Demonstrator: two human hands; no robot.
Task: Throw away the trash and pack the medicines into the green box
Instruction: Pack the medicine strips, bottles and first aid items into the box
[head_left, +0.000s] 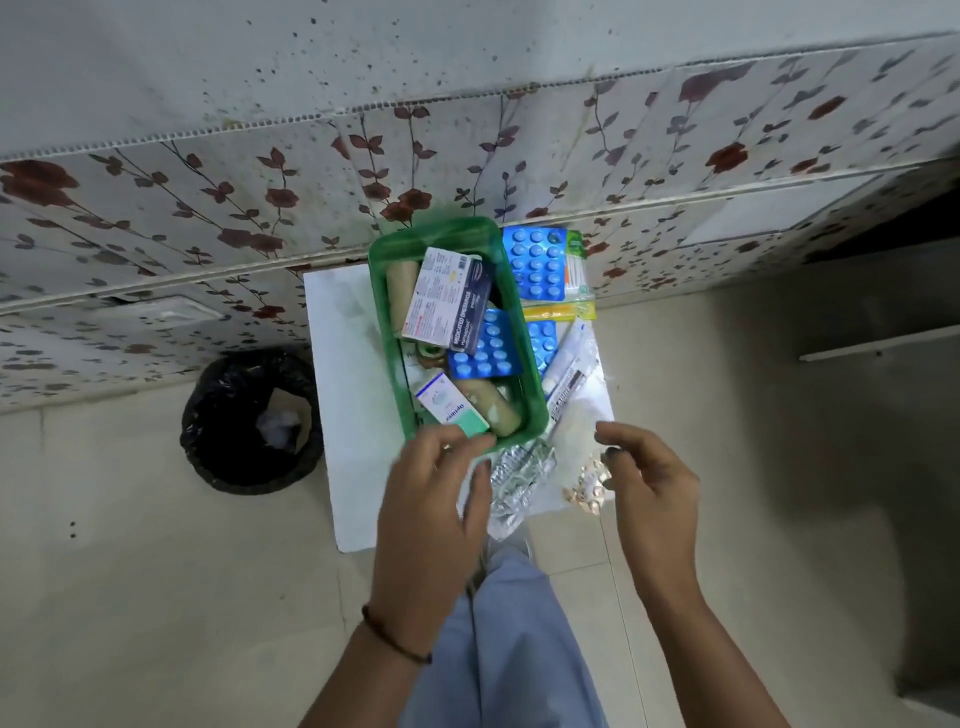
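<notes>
A white rectangular tabletop (343, 364) stands against a wall of glossy pale tiles (208, 208) printed with dark red flowers and grey leaves — plain speckled grey wall (363, 52) above, beige floor tiles (156, 571) below.

Left grip (431, 483) and right grip (649, 478) hover, fingers loosely curled.

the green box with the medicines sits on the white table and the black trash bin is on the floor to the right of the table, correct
Not quite. The head view shows the black trash bin on the floor to the left of the white table, not the right. The rest holds: the green box with the medicines sits on that table.
</notes>
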